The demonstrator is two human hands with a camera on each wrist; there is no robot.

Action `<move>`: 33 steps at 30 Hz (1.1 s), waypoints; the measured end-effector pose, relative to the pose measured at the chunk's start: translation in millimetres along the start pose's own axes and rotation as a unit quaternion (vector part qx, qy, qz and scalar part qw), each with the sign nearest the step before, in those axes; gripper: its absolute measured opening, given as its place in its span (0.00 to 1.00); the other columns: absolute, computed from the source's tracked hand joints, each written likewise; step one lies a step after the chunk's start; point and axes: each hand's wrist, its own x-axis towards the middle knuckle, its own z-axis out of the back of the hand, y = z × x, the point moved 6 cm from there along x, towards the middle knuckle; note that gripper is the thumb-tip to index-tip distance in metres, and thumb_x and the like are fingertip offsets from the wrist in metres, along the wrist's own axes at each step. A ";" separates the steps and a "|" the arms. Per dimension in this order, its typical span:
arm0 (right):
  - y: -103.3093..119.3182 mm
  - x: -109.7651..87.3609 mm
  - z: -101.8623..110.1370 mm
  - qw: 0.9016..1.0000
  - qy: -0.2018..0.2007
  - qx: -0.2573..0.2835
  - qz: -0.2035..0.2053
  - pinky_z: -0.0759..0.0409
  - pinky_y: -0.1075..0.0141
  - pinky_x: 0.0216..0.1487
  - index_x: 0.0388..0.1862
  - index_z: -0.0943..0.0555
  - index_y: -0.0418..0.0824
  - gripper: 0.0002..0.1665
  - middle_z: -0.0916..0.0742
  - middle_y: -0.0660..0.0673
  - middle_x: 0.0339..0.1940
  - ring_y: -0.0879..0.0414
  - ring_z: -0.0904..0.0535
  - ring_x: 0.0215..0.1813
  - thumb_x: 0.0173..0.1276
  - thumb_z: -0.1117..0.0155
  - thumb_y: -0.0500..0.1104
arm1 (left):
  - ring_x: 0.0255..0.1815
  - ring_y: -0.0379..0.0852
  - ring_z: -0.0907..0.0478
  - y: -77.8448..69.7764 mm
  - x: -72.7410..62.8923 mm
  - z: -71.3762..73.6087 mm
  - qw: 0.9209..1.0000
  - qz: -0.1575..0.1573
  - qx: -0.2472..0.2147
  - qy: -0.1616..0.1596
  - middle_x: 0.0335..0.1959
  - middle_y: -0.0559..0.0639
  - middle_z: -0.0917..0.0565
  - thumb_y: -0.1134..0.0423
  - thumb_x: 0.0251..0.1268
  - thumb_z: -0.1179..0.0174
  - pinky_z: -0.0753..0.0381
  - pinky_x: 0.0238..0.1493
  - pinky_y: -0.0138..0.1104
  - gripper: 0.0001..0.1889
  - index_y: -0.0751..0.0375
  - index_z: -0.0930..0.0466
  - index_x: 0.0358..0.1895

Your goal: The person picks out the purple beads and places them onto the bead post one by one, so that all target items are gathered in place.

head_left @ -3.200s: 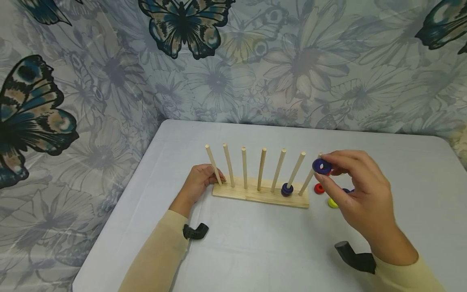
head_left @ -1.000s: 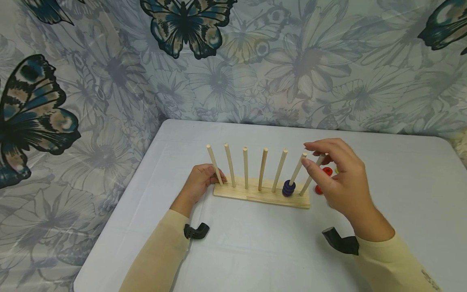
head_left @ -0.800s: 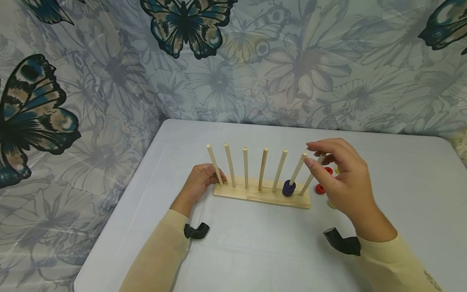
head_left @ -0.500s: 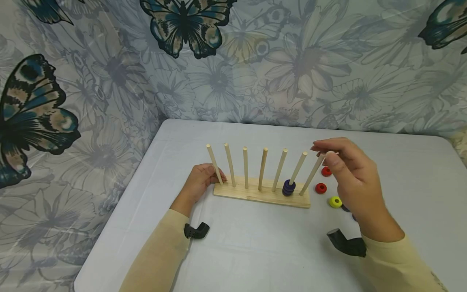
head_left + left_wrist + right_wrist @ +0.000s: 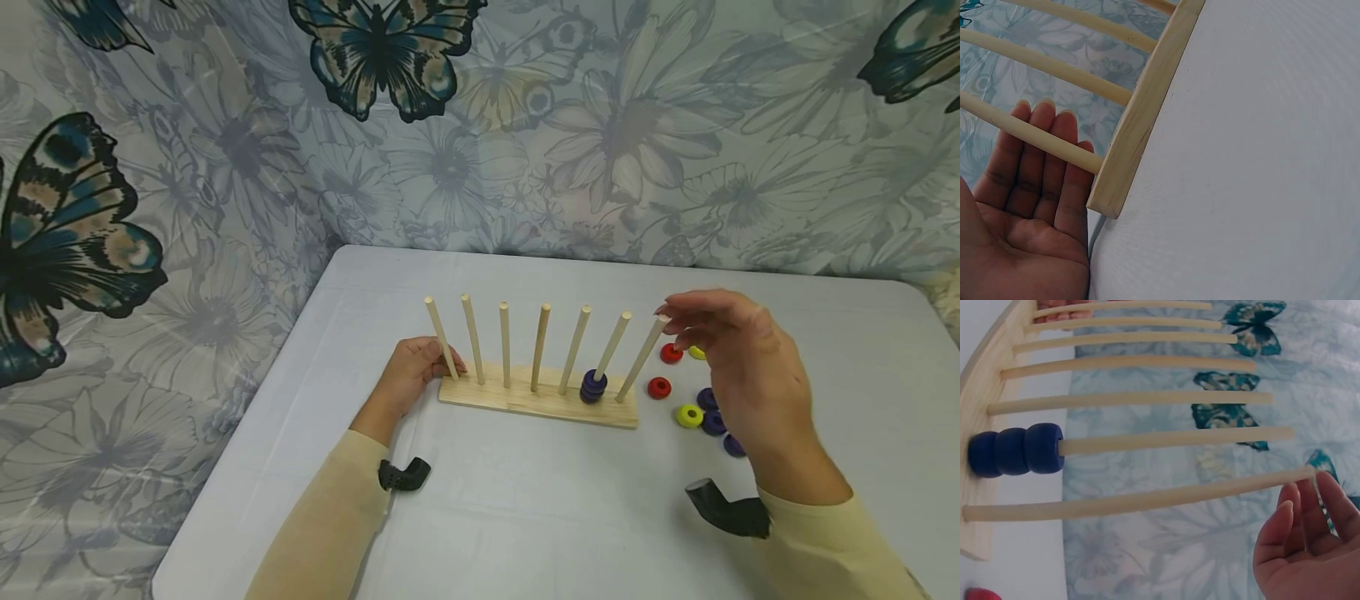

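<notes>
A wooden peg rack with several upright pegs stands on the table. Three dark blue rings are stacked at the foot of its second peg from the right. My left hand is at the rack's left end; in the left wrist view its straight fingers lie behind the end peg, around which nothing is curled. My right hand holds nothing. Its loosely bent fingers are at the top of the rightmost peg.
Right of the rack lie loose rings: red rings, yellow rings and several blue rings, partly behind my right hand. The white table meets a curtain printed with flowers and butterflies at the back.
A blue ring once pinched in my right hand is now on the second peg from the right, making the stack taller. That hand has since drawn back rightward. The left hand stays put.
</notes>
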 end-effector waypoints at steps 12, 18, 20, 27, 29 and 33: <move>1.5 -9.7 4.1 0.999 0.029 0.014 0.004 0.22 0.64 0.60 0.65 0.24 0.15 0.32 0.15 0.31 0.62 0.44 0.18 0.58 0.94 0.66 0.43 | 0.41 0.46 0.10 -0.7 -0.7 -0.6 1.000 -0.005 -0.003 0.004 0.37 0.52 0.09 0.31 0.68 0.34 0.10 0.47 0.36 0.51 0.94 0.24 0.44; 1.0 -18.0 14.3 0.999 0.036 0.014 -0.007 0.24 0.63 0.58 0.64 0.26 0.12 0.34 0.16 0.30 0.62 0.42 0.19 0.60 0.94 0.69 0.42 | 0.40 0.46 0.10 -0.7 -0.1 -0.2 1.000 -0.003 0.003 0.003 0.36 0.52 0.09 0.29 0.68 0.34 0.10 0.47 0.37 0.52 0.93 0.24 0.43; -0.3 -21.0 19.4 0.999 0.034 0.021 -0.012 0.24 0.63 0.58 0.64 0.26 0.12 0.34 0.16 0.30 0.62 0.42 0.19 0.60 0.94 0.70 0.42 | 0.40 0.46 0.10 -0.5 0.0 0.0 1.000 -0.003 0.004 0.004 0.36 0.52 0.09 0.29 0.68 0.34 0.10 0.47 0.37 0.53 0.93 0.24 0.43; -4.5 -31.4 37.8 0.999 0.019 0.035 -0.032 0.24 0.64 0.61 0.64 0.25 0.13 0.36 0.15 0.31 0.62 0.44 0.20 0.62 0.94 0.74 0.43 | 0.40 0.46 0.10 0.0 0.3 -0.1 1.000 -0.005 0.005 0.004 0.36 0.52 0.09 0.29 0.68 0.34 0.10 0.47 0.37 0.52 0.93 0.24 0.43; -5.0 -33.8 42.0 0.999 0.014 0.031 -0.038 0.24 0.64 0.62 0.64 0.24 0.14 0.36 0.15 0.32 0.63 0.45 0.20 0.62 0.95 0.73 0.44 | 0.40 0.46 0.10 -0.1 0.1 -0.1 1.000 -0.006 0.005 0.004 0.36 0.52 0.09 0.29 0.68 0.35 0.10 0.46 0.37 0.52 0.93 0.23 0.43; -5.5 -39.3 50.9 0.999 0.000 0.012 -0.045 0.23 0.65 0.61 0.64 0.24 0.14 0.35 0.14 0.32 0.63 0.45 0.20 0.61 0.95 0.72 0.43 | 0.40 0.45 0.10 -0.3 0.0 -0.4 1.000 -0.006 0.006 0.003 0.36 0.52 0.09 0.29 0.67 0.35 0.10 0.46 0.37 0.52 0.92 0.23 0.42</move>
